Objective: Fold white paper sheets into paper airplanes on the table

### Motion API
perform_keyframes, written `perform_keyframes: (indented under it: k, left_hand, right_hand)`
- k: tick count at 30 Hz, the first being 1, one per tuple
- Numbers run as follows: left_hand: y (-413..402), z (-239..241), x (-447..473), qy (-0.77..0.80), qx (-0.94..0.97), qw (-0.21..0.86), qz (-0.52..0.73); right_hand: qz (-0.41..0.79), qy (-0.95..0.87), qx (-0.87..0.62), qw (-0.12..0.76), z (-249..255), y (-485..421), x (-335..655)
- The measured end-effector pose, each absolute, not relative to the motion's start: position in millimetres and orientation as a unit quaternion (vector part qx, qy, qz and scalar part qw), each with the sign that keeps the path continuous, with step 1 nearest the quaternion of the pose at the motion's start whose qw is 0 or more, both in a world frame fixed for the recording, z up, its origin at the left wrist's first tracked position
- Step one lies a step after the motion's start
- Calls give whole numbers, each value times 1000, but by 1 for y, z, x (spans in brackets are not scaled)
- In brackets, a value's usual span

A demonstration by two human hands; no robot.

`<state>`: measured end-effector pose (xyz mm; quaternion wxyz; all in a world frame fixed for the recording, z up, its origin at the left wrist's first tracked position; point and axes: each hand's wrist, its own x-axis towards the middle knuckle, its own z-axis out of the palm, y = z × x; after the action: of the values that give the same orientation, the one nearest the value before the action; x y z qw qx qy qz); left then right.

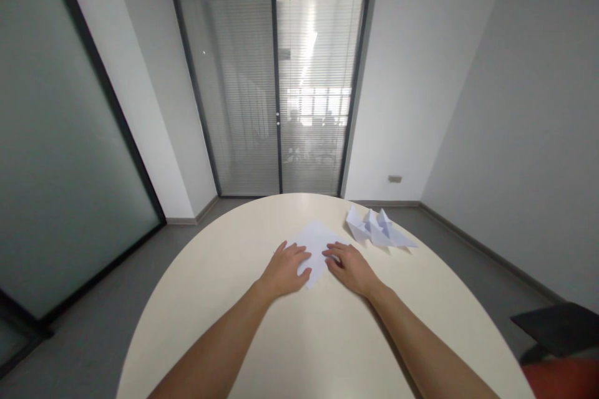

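A white sheet of paper [316, 238] lies flat on the table, turned so that one corner points toward me. My left hand [287, 267] rests on its left side, fingers spread and thumb apart. On the right side of the sheet lies my right hand [349, 265], its fingers stretched out and slightly bent over the paper's edge. Neither hand grips anything. Beyond my right hand stand several folded white paper boats [374, 229], set close together.
The round cream table [196, 299] fills the lower middle. A chair with a black armrest [556, 327] and red seat [564, 379] is at the lower right. Behind the table is a glazed door with blinds [311, 93]; a frosted glass panel [60, 137] is at left.
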<state>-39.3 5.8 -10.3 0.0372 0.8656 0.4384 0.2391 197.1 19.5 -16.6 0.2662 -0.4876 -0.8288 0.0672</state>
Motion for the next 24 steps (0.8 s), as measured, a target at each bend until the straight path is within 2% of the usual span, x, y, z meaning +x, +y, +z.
perform_keyframes:
  k: [9,15,18,24]
  left_hand:
    - [-11,8,-26,342,919,55,190]
    - [-15,6,-19,296,926,126,196]
    - [-14,6,-17,288,925,155,194]
    - [-18,5,-11,326,920,138,165]
  right_hand:
    - [44,-804,-525,275,7,1,180]
    - [158,-840,-446,265,-4,1,177]
    - [174,-842,-458,228,-17,8,181]
    - [112,-828,-523,167,-28,19,191]
